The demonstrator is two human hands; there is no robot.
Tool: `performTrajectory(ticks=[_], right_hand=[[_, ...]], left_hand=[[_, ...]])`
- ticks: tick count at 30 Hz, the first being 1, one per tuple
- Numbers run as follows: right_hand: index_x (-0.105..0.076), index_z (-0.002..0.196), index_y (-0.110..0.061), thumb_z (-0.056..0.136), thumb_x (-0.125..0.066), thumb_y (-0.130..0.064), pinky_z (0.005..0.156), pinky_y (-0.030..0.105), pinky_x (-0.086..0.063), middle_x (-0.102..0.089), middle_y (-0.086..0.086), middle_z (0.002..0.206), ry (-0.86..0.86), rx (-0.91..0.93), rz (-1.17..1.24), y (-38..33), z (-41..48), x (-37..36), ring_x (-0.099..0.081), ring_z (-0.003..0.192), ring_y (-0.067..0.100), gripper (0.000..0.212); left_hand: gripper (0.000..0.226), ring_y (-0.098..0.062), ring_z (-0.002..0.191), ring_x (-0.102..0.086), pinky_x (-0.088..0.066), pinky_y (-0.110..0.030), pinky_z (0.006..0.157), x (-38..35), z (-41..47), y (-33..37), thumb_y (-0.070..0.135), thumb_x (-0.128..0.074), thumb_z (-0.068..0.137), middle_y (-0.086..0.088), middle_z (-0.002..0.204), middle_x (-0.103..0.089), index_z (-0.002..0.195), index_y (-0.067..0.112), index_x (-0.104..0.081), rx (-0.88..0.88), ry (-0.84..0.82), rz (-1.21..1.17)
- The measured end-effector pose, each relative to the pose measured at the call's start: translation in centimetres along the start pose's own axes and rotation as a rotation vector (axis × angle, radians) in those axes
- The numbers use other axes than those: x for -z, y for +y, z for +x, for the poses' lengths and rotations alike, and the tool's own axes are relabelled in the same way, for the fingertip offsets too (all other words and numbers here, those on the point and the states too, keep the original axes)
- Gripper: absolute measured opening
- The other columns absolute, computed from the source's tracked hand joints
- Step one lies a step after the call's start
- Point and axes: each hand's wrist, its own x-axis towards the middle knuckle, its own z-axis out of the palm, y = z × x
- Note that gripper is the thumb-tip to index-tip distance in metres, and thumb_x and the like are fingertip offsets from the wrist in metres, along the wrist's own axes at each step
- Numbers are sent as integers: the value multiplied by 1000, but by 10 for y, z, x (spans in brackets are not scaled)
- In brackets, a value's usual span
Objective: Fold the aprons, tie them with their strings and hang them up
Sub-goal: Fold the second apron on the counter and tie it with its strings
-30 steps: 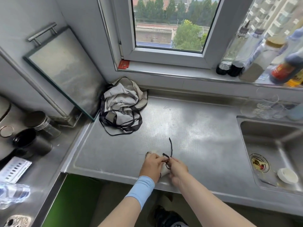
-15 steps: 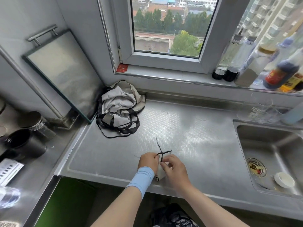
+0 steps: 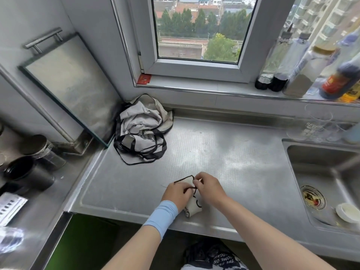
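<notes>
Steel counter under daylit window

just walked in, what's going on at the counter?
A person is tying up a folded apron at the front edge of the steel counter. The left hand grips the apron while the right hand pinches its black string just above it. A heap of unfolded aprons lies in the back corner by the wall, with neither hand on it.

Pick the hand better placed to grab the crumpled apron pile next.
Left, probably. The apron pile lies rear-left, nearer the left hand; the right hand would cross over the folded bundle.
</notes>
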Motion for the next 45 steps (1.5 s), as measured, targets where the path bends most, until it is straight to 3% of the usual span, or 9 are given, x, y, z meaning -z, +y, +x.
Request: performTrajectory(ticks=[4, 7, 13, 17, 24, 29, 39, 41, 45], right_hand=[[-75, 78, -16, 83, -71, -25, 55, 19, -42, -67, -6, 68, -148, -94, 88, -4, 3, 4, -58, 61, 6, 11], [-77, 82, -7, 82, -73, -22, 39, 20, -27, -45, -5, 47, -244, -162, 131, -4, 3, 12, -34, 37, 7, 16], [-57, 60, -8, 84, -65, -22, 45, 24, -20, -30, -2, 51, -408, -123, 165, -10, 4, 25, -27, 49, 15, 28], [-71, 78, -9, 80, -71, -26, 45, 24, -27, -38, -3, 54, -517, -88, 138, -10, 5, 31, -34, 51, 12, 16], [-72, 74, -18, 81, -61, -17, 46, 24, -24, -38, -2, 56, -495, -166, 225, -14, 4, 28, -33, 50, 13, 13], [-71, 68, -16, 80, -68, -19, 45, 24, -23, -38, -1, 56, -435, -199, 233, -22, 2, 24, -34, 49, 13, 12], [-70, 68, -18, 91, -66, -34, 48, 26, -27, -32, -3, 58, -504, -189, 214, -15, 2, 30, -29, 51, 14, 29], [-76, 85, -13, 92, -65, -33, 47, 24, -30, -37, -3, 55, -437, -178, 161, -12, 3, 28, -32, 49, 12, 24], [-72, 73, -24, 92, -63, -26, 54, 20, -34, -53, -12, 56, -310, -53, -58, -12, 7, 21, -46, 55, 7, 22]], left_hand=[[35, -16, 86, -60, -50, -26, 81, -2, -8, -4, 24, -54, 90, 2, 93, -65, 123, 33, -53, -2, 69, -120], [40, -16, 86, -57, -49, -28, 83, -3, -9, -6, 19, -52, 92, 4, 91, -60, 128, 35, -46, -31, 40, -119], [17, -13, 92, -55, -44, -24, 86, 3, -1, -9, 20, -48, 95, 5, 95, -62, 96, 23, -65, -54, -70, -122], [19, -18, 89, -55, -43, -34, 83, 17, 10, -7, 25, -50, 93, 0, 92, -58, 85, 16, -64, 26, -255, -104], [38, -9, 69, -54, -40, -19, 62, 29, -6, 4, 54, -71, 63, 10, 79, -60, 86, 28, -54, 72, -233, -155], [15, -10, 86, -65, -52, -22, 84, 30, -12, 4, 26, -68, 83, 9, 90, -70, 98, 27, -72, 62, -40, -116], [37, -29, 100, -62, -47, -30, 82, 59, -2, 2, 5, -43, 92, -11, 107, -65, 120, 20, -62, -47, -215, 403], [31, -29, 100, -62, -43, -29, 77, 59, -3, -2, 6, -44, 92, -10, 107, -65, 112, 18, -64, 20, -240, 365], [32, -23, 102, -60, -43, -24, 85, 56, -8, -13, 9, -42, 90, 0, 111, -65, 103, 22, -69, 154, -325, 200]])
